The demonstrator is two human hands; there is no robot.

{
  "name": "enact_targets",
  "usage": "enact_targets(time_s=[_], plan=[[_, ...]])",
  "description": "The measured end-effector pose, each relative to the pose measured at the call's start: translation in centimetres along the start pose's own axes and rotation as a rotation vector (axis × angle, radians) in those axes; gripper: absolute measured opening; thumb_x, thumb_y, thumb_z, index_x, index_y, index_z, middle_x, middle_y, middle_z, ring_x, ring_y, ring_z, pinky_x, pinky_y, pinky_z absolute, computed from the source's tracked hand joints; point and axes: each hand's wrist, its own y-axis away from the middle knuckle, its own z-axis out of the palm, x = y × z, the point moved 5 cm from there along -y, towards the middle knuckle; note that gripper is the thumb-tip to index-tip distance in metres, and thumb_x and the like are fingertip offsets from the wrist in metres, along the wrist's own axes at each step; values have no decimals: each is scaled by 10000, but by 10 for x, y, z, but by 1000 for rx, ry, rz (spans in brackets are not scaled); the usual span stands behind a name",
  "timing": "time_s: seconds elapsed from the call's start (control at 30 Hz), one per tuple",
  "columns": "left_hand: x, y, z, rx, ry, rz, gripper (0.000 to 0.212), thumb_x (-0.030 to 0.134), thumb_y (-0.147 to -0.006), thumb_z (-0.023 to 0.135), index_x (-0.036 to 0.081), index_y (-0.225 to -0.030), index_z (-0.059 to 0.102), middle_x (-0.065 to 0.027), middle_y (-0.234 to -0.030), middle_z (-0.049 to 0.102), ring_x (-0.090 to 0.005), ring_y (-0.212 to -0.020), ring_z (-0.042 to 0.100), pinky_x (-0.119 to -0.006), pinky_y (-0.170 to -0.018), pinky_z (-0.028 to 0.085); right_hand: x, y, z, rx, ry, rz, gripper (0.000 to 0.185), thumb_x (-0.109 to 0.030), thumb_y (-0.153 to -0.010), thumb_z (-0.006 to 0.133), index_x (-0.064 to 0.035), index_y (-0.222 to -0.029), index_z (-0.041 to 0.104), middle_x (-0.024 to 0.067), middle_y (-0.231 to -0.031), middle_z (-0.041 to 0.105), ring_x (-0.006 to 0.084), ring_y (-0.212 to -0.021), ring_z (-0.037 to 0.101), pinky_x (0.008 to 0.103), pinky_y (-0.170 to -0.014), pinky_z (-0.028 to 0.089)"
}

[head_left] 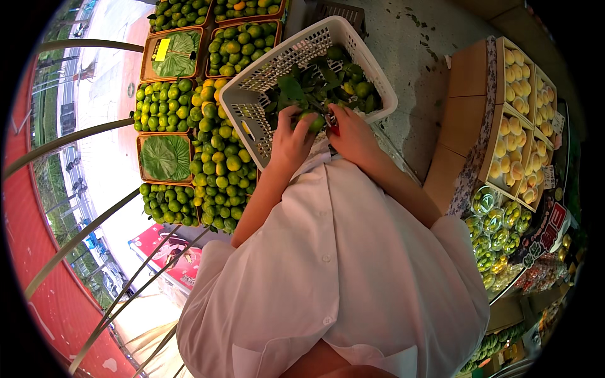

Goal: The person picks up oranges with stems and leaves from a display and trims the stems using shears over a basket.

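My left hand (292, 139) holds a green citrus fruit (315, 123) between its fingers over the near side of a white perforated plastic basket (286, 62). Close beside it, my right hand (353, 134) grips a small red-handled cutting tool (334, 129), probably clippers, mostly covered by the fingers. The tool's tip is near the fruit; whether they touch cannot be told. Inside the basket lie dark green leaves (290, 90) and several green citrus fruits (363, 89), heaped toward the far right corner.
Left of the basket stand trays of green-yellow citrus (163, 105) and a large citrus pile (222, 156). Two trays hold leaf-shaped green liners (165, 158). On the right are boxes of peaches (510, 146) and clear fruit packs (494, 219). Loose leaves (427, 47) litter the floor.
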Motion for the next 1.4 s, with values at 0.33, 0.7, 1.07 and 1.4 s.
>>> enact_targets(time_s=[0.33,0.7,1.07,1.4], plan=[[-5,2,-3,3,-3,-96,628,-17,-688,847,121,-1260,629,-162,-1246,517,-357,-1024,653,-431,-775,603,0,-8,20,-9,222,5,443,-123,-886,728,-9,-1275,549,196,-996,666,386,-874,728,488,-737,600],[-27,23,-10,61,300,-403,653,28,-758,880,54,-1299,514,-141,-1236,543,-241,-1088,643,-352,-896,562,49,-14,55,-94,-104,227,317,-237,-964,709,-1,-1143,596,164,-861,710,385,-811,720,500,-720,561],[-53,43,-17,251,1127,-794,504,40,-938,751,38,-1337,443,-111,-1255,577,-212,-1094,651,-418,-900,639,37,0,60,-80,-463,256,584,-188,-927,759,-41,-1420,481,95,-908,671,263,-849,676,404,-766,540],[-70,57,-31,353,1579,-847,458,106,-983,711,65,-1350,439,-105,-1222,653,-250,-1111,696,-467,-935,629,-52,11,18,179,335,-153,681,-124,-815,802,-83,-1448,553,120,-1151,577,344,-1068,585,494,-953,465]])
